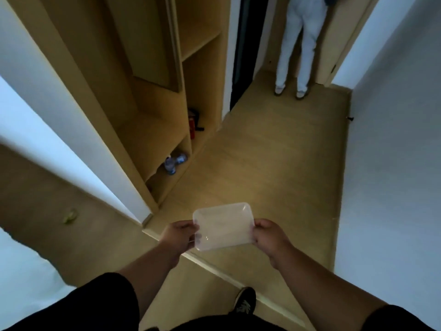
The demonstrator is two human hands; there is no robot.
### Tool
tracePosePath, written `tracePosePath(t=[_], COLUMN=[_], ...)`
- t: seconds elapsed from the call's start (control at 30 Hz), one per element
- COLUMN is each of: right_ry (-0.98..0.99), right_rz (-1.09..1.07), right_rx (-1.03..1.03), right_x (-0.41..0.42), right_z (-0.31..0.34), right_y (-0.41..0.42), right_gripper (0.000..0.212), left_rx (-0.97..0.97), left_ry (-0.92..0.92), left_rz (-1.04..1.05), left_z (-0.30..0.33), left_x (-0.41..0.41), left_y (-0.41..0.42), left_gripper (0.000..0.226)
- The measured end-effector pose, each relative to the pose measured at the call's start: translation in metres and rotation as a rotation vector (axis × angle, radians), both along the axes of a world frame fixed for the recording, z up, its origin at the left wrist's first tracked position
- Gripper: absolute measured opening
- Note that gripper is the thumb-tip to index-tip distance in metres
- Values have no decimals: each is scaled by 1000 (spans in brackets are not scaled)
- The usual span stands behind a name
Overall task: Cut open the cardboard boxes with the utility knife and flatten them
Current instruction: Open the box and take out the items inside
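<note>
1. The left hand [179, 235] grips the left short edge of a translucent plastic container lid [223, 226], fingers curled round its rim.
2. The right hand [268, 236] pinches the opposite short edge of the same lid, thumb on top and fingers curled below.
3. The lid is held out flat in front of the body, above the floor [274, 163], with both bare forearms reaching forward from black short sleeves.
4. No cardboard box or utility knife can be seen in this view.
5. The floor is tan and wood-toned, running from the near doorway to the far end of a narrow hall.
6. A pale threshold strip [214, 268] crosses the floor diagonally just below the hands, and a dark shoe [245, 301] of the wearer stands on it near the bottom edge.
7. On the left stands an open wooden wardrobe [152, 96] with shelves and compartments.
8. In its lowest compartment lie plastic water bottles [175, 161] with blue labels.
9. One compartment farther along holds a red fire extinguisher [192, 125], partly hidden by the divider.
10. A white wall [393, 151] runs along the right side, and a white door frame edge stands at the near left.
11. A small yellow-green object [70, 215] lies on the floor at the far left; it is too blurred to name.
12. At the far end a second person [299, 44] in pale trousers and light shoes stands facing a wooden door.
</note>
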State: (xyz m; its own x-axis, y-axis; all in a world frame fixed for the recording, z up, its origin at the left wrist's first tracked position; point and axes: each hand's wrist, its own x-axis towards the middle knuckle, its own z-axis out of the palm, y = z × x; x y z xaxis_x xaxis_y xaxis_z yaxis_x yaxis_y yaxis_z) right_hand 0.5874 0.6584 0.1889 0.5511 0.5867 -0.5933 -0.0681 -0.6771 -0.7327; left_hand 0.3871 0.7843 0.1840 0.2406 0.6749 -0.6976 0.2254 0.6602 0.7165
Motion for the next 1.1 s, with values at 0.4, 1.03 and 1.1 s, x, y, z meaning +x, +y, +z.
tracePosePath(t=[0.4, 1.03, 1.1], right_ry=[202, 230, 228], right_rz=[250, 407, 417], right_rx=[14, -53, -78], right_x=[96, 117, 113], right_z=[-18, -80, -92], right_y=[144, 402, 431], right_gripper=[24, 31, 34], left_rx=[-23, -92, -97], left_ry=[1, -20, -7], left_rz=[496, 593, 617], left_z=[-13, -79, -88], left_x=[58, 77, 74], left_y=[56, 268, 288], left_gripper=[14, 18, 20])
